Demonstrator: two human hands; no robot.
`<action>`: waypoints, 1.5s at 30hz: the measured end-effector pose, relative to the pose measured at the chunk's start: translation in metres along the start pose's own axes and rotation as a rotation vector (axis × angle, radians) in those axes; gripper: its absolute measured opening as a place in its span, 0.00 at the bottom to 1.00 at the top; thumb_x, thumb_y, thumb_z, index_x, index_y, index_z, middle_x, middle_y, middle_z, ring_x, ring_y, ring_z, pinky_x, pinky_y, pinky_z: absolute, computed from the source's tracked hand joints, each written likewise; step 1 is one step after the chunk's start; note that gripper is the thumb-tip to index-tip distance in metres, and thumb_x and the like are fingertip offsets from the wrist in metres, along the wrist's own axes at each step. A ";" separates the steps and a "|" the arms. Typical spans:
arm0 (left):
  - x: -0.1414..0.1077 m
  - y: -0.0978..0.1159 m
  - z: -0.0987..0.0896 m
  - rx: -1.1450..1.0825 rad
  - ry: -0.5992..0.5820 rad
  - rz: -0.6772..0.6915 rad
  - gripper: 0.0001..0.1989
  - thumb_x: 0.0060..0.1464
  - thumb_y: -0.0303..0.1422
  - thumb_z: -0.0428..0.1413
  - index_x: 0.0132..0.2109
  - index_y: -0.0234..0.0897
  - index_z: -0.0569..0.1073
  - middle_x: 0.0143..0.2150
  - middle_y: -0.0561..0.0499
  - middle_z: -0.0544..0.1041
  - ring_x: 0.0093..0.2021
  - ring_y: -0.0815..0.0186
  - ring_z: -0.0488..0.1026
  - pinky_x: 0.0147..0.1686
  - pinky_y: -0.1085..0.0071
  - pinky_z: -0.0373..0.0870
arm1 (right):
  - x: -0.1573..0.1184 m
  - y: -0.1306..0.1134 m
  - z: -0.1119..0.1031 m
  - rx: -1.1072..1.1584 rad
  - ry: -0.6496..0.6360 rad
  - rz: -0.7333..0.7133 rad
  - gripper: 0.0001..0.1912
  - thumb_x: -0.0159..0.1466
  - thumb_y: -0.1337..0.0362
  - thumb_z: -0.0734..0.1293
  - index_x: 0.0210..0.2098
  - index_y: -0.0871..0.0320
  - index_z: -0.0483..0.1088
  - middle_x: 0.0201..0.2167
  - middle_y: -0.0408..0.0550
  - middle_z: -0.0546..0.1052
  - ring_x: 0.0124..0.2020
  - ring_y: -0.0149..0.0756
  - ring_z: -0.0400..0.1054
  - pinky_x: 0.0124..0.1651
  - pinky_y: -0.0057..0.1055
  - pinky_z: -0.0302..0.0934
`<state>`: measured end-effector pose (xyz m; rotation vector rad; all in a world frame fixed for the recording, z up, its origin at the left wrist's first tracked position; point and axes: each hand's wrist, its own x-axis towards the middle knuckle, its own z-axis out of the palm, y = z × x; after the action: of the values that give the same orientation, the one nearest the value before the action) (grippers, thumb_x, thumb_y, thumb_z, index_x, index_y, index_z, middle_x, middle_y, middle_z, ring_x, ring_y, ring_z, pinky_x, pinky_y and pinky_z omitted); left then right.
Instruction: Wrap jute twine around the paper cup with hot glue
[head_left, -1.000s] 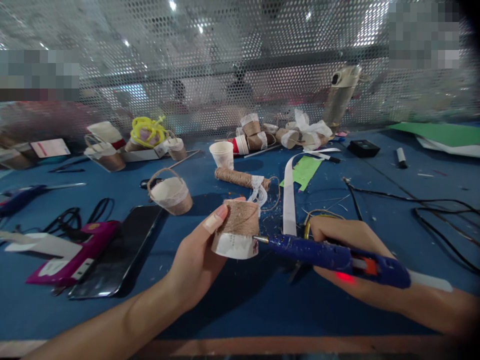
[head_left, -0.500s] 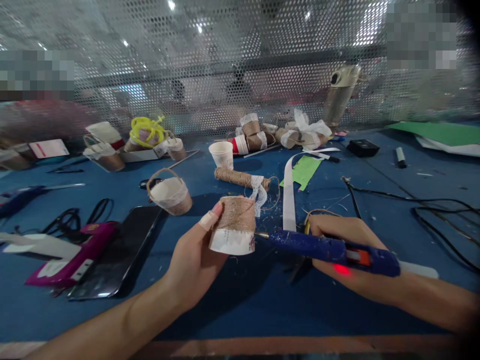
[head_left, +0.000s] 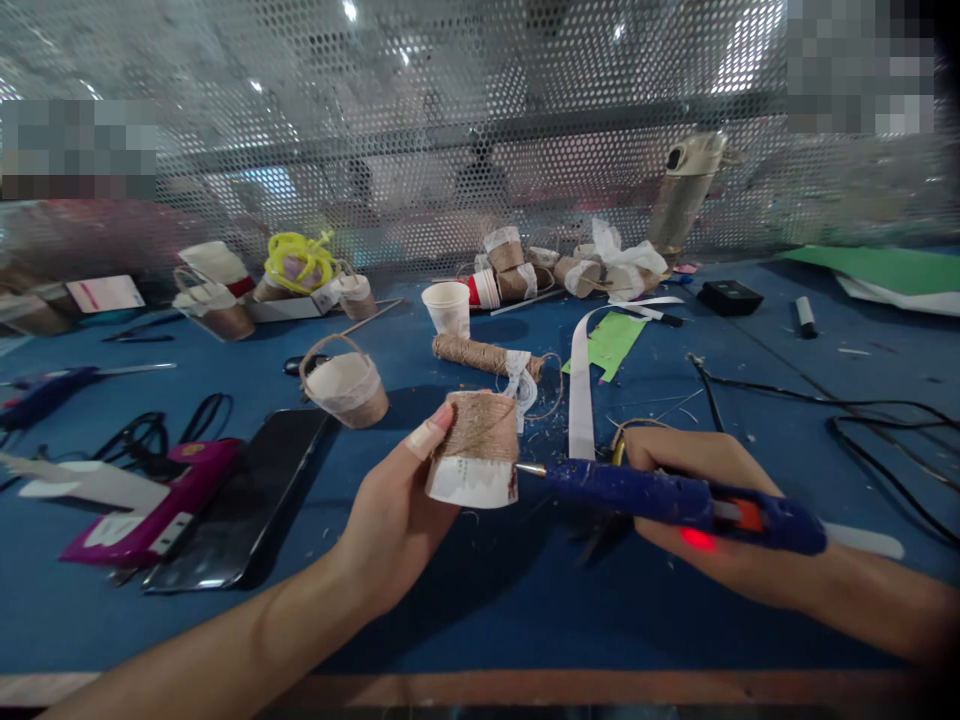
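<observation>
My left hand [head_left: 401, 510] is closed around a paper cup [head_left: 474, 482], its thumb on the near side. Brown twine [head_left: 480, 425] wraps one half of the cup; the other half is bare white. In my right hand [head_left: 701, 470] is a blue hot glue gun [head_left: 637, 492] with a red light glowing beneath it. Its metal nozzle tip is at the cup's right side, by the edge of the twine. A white glue stick [head_left: 862, 540] sticks out of the gun's back. Behind the cup lie a roll of twine [head_left: 476, 353] and a strip of white lace [head_left: 517, 380].
A small twine basket [head_left: 351, 390], a phone [head_left: 240, 500] and a magenta device [head_left: 157, 510] lie to the left. A white cup [head_left: 448, 308], a white ribbon [head_left: 580, 400] and green paper [head_left: 616, 340] are farther back. Black cables [head_left: 810, 395] run along the right. A perforated metal screen [head_left: 420, 150] closes off the back.
The view has shifted slightly, and the scene sits a little farther right. The glue gun's nozzle stays by the cup's right side. Both hands keep their holds.
</observation>
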<state>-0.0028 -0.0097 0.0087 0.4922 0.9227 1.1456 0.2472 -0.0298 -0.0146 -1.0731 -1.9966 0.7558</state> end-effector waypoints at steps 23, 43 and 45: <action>0.001 -0.013 -0.012 0.289 -0.236 -0.104 0.23 0.58 0.44 0.67 0.56 0.39 0.79 0.51 0.43 0.84 0.47 0.55 0.80 0.46 0.63 0.73 | 0.019 0.006 0.001 0.240 0.224 0.070 0.05 0.63 0.61 0.78 0.38 0.49 0.80 0.38 0.44 0.83 0.42 0.40 0.80 0.47 0.34 0.76; 0.002 -0.006 -0.012 0.270 -0.038 0.079 0.22 0.53 0.40 0.72 0.53 0.41 0.81 0.52 0.48 0.84 0.50 0.60 0.78 0.42 0.73 0.75 | 0.014 -0.001 -0.005 0.475 0.044 0.196 0.10 0.61 0.62 0.80 0.33 0.51 0.75 0.30 0.39 0.79 0.30 0.33 0.73 0.35 0.30 0.71; 0.002 -0.006 -0.012 0.276 -0.046 0.087 0.22 0.53 0.41 0.71 0.54 0.41 0.81 0.52 0.48 0.84 0.50 0.61 0.78 0.42 0.73 0.75 | 0.014 -0.002 -0.004 0.449 0.072 0.226 0.12 0.60 0.59 0.80 0.31 0.51 0.74 0.29 0.40 0.79 0.29 0.33 0.73 0.34 0.31 0.71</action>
<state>-0.0094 -0.0115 -0.0035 0.7863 1.0329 1.0854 0.2443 -0.0178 -0.0061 -1.0417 -1.5556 1.1994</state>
